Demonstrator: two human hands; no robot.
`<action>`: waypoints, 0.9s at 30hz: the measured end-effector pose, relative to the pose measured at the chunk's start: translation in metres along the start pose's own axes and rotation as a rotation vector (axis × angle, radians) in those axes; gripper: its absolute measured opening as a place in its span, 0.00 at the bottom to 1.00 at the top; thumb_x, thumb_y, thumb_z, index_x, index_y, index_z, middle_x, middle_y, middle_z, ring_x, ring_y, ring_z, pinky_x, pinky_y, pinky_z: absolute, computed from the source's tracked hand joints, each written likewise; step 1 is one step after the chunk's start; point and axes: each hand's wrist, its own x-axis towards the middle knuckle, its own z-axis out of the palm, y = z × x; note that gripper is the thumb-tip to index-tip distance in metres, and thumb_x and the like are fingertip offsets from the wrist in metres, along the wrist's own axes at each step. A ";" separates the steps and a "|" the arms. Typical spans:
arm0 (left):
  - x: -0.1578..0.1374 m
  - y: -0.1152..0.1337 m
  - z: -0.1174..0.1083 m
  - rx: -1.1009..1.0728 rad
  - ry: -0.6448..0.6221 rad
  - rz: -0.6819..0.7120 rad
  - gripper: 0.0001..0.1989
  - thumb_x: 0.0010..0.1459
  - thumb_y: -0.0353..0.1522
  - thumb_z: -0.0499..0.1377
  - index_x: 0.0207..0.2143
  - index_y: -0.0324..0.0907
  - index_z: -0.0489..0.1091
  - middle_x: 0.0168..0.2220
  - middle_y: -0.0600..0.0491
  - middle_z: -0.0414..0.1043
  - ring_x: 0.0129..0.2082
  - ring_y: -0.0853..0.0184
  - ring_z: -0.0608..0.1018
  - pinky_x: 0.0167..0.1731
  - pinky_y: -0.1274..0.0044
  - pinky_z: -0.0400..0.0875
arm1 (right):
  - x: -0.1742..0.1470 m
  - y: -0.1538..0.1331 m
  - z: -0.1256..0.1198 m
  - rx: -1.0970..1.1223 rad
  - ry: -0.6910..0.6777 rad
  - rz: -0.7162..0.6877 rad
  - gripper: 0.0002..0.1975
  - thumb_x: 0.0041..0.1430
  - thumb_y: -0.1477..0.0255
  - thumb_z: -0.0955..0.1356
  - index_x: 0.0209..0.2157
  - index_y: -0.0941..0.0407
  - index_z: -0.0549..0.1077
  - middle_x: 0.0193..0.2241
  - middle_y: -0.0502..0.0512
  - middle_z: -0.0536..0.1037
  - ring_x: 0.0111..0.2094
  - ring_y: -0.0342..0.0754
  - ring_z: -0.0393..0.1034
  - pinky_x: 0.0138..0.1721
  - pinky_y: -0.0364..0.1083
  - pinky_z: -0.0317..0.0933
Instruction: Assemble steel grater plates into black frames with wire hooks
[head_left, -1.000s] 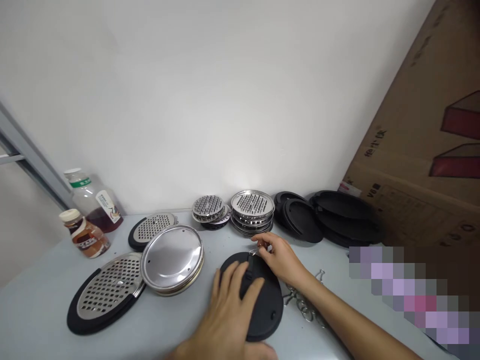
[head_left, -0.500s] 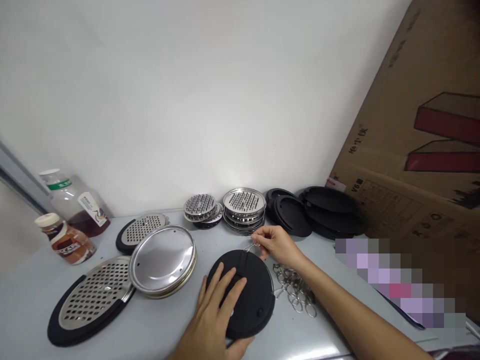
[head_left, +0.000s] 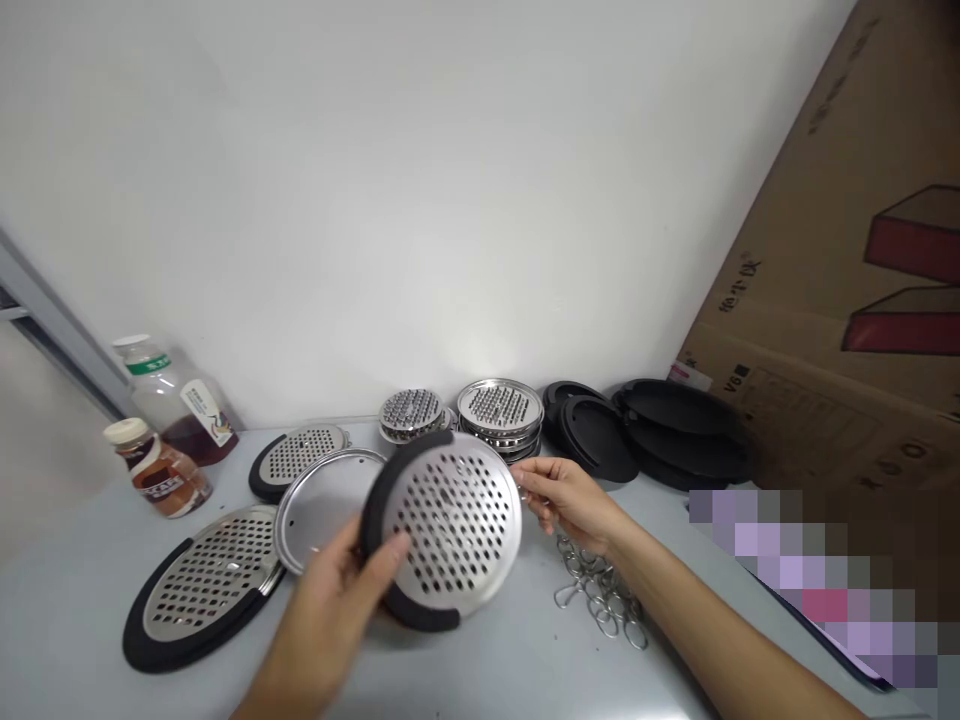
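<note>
A round metal grater (head_left: 457, 525) with a black rim around its left side is held up above the table, holed face toward me. My left hand (head_left: 337, 600) is closed on its black rim, thumb on the front. At the grater's right edge my right hand (head_left: 559, 500) pinches a small metal ring, mostly hidden by the fingers. Below that hand lies a pile of wire rings (head_left: 600, 590). A larger black-rimmed grater (head_left: 214, 580) and a smaller one (head_left: 300, 455) lie to the left, beside stacked plain metal discs (head_left: 322, 505).
Stacks of grater discs (head_left: 500, 405) stand along the wall, with black round covers (head_left: 600, 440) and larger black covers (head_left: 679, 425) to their right. Two bottles, one clear (head_left: 180, 400) and one brown (head_left: 157, 470), stand at left. A cardboard box (head_left: 825, 330) leans at right.
The black disc that lay flat under my left hand is lifted and turned over, showing its metal grater face. My left hand now grips its rim; my right hand stays at its edge.
</note>
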 end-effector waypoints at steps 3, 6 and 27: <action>0.036 0.023 -0.031 -0.133 0.096 -0.024 0.20 0.56 0.35 0.65 0.50 0.42 0.70 0.37 0.49 0.79 0.29 0.60 0.82 0.21 0.72 0.80 | -0.003 0.001 0.006 0.008 -0.049 0.030 0.19 0.47 0.59 0.76 0.34 0.59 0.76 0.21 0.46 0.69 0.18 0.37 0.57 0.16 0.38 0.61; 0.080 0.041 -0.071 -0.198 0.200 0.098 0.07 0.60 0.30 0.60 0.40 0.37 0.73 0.35 0.48 0.79 0.26 0.64 0.81 0.22 0.74 0.80 | -0.004 0.006 0.012 -0.027 -0.080 0.033 0.20 0.46 0.59 0.76 0.34 0.60 0.76 0.21 0.46 0.69 0.20 0.38 0.59 0.17 0.39 0.63; 0.171 -0.022 -0.189 0.040 0.386 -0.244 0.02 0.60 0.25 0.61 0.33 0.35 0.72 0.30 0.48 0.78 0.25 0.69 0.81 0.26 0.80 0.80 | 0.002 0.024 0.014 -0.158 -0.154 0.011 0.19 0.49 0.59 0.74 0.33 0.61 0.76 0.19 0.45 0.68 0.19 0.39 0.62 0.23 0.43 0.67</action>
